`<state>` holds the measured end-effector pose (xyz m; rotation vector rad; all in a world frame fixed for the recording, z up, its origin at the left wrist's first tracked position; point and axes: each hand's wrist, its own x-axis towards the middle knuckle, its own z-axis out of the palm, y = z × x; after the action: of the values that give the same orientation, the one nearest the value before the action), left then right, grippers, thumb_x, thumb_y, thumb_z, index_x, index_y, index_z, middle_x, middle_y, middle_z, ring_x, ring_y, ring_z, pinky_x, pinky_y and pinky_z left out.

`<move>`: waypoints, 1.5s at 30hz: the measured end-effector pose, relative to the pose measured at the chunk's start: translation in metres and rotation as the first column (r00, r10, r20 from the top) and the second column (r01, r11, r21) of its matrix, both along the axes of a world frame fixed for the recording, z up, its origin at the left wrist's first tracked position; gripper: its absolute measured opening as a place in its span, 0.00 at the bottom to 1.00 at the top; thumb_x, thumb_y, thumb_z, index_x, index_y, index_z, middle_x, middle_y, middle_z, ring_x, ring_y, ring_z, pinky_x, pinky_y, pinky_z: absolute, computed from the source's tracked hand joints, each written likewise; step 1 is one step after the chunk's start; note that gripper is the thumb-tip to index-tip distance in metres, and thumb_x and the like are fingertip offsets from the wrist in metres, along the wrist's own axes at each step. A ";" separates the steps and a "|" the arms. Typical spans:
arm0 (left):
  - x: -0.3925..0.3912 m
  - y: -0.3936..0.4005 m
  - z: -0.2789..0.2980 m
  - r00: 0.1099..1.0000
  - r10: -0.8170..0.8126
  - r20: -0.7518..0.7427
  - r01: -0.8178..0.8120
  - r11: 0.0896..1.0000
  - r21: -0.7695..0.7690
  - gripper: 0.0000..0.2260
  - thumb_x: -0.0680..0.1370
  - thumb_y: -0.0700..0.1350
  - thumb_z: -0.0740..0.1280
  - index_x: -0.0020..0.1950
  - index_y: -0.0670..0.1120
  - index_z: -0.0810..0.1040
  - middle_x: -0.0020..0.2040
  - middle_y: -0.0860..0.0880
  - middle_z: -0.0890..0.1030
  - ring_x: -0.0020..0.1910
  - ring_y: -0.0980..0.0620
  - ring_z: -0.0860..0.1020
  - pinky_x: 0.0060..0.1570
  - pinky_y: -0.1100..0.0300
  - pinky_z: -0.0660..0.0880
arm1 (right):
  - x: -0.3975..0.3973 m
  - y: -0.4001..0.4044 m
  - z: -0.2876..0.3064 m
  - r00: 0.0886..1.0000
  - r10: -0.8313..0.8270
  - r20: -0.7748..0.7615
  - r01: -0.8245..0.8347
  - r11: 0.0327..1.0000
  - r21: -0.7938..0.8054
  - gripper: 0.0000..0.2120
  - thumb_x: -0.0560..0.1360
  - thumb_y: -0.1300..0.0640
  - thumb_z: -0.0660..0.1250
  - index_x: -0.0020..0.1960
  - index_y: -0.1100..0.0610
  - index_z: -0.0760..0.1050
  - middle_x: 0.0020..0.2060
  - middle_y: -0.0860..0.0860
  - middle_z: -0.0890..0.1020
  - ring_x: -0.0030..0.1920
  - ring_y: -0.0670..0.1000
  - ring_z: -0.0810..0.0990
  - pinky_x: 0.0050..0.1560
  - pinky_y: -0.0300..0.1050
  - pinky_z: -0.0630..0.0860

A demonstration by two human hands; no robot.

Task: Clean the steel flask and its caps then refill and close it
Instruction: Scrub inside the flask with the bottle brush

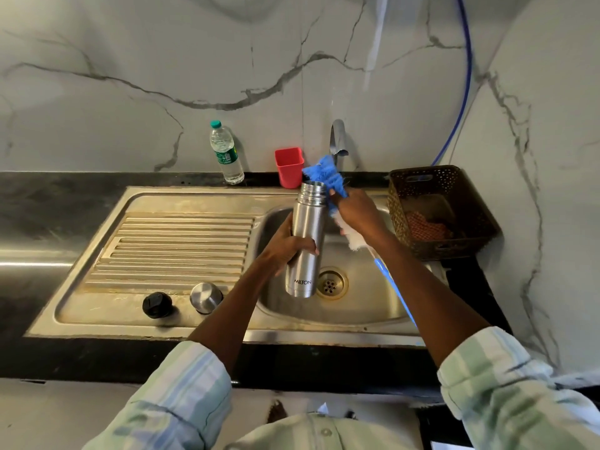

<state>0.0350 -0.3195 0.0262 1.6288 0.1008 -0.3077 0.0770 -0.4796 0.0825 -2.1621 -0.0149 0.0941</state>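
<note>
Both hands work over the sink basin point(363, 306) at centre frame. The left hand point(285, 245) is wrapped around the middle of the steel flask point(306, 241), holding it clear of the basin floor with its long axis nearly vertical, open threaded mouth up and leaning slightly toward the top of the frame. The right hand point(355, 212) is closed on the bristled part of a bottle brush point(328, 177); its blue tuft sticks up just right of the flask mouth, touching or almost touching the rim, while the blue handle point(394, 293) trails down toward the lower right. So the brush tip sits beside the mouth, not in it, and the right hand is nearer the opening. Getting the brush inside would, I judge, mean lining it up with the flask's upright axis. Lower left, on the draining board point(181, 241), the black inner cap point(157, 304) and steel outer cap point(205, 297) stand side by side, well away from both hands.
</note>
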 end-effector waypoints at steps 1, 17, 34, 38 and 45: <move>0.000 0.001 0.003 1.000 -0.027 -0.006 0.027 1.000 -0.017 0.33 0.58 0.37 0.72 0.62 0.53 0.71 0.52 0.45 0.78 0.52 0.46 0.77 0.52 0.46 0.78 | -0.001 -0.001 -0.001 0.999 -0.020 -0.040 0.023 0.996 0.085 0.14 0.80 0.44 0.60 0.50 0.51 0.80 0.47 0.56 0.84 0.44 0.56 0.81 0.45 0.53 0.78; 0.015 0.012 0.000 0.997 -0.002 0.072 -0.022 0.946 0.324 0.33 0.64 0.45 0.78 0.67 0.48 0.72 0.58 0.49 0.80 0.56 0.48 0.79 0.57 0.51 0.77 | -0.022 0.023 -0.012 1.000 0.010 -0.004 -0.009 0.990 0.137 0.14 0.79 0.41 0.61 0.45 0.49 0.76 0.43 0.53 0.83 0.41 0.54 0.80 0.46 0.55 0.79; 0.012 0.017 -0.020 0.915 -0.292 0.277 -0.163 0.361 0.918 0.39 0.66 0.51 0.75 0.76 0.51 0.66 0.72 0.48 0.72 0.71 0.46 0.68 0.69 0.49 0.59 | -0.011 0.001 -0.018 1.000 0.008 -0.011 -0.012 0.915 -0.404 0.18 0.81 0.44 0.57 0.59 0.55 0.77 0.49 0.56 0.82 0.46 0.56 0.78 0.46 0.48 0.72; 0.016 0.035 -0.023 0.898 -0.286 0.335 -0.218 0.372 0.902 0.39 0.65 0.45 0.73 0.75 0.52 0.67 0.71 0.48 0.73 0.68 0.44 0.69 0.68 0.48 0.59 | -0.021 0.002 -0.024 0.998 0.066 -0.017 -0.067 0.899 -0.433 0.17 0.81 0.45 0.58 0.54 0.56 0.79 0.47 0.55 0.82 0.46 0.55 0.79 0.46 0.48 0.73; 0.012 0.038 -0.028 0.837 -0.365 0.409 -0.222 0.457 0.861 0.38 0.63 0.44 0.74 0.73 0.50 0.70 0.70 0.48 0.74 0.70 0.44 0.68 0.70 0.48 0.60 | 0.011 -0.021 -0.028 0.964 0.103 -0.247 -0.140 0.981 -0.135 0.17 0.78 0.42 0.64 0.55 0.53 0.79 0.47 0.54 0.83 0.45 0.55 0.79 0.47 0.49 0.75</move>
<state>0.0468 -0.2818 -0.0021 2.7616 -0.3272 0.2490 0.0876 -0.5004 0.0542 -2.2873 -0.0026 0.4390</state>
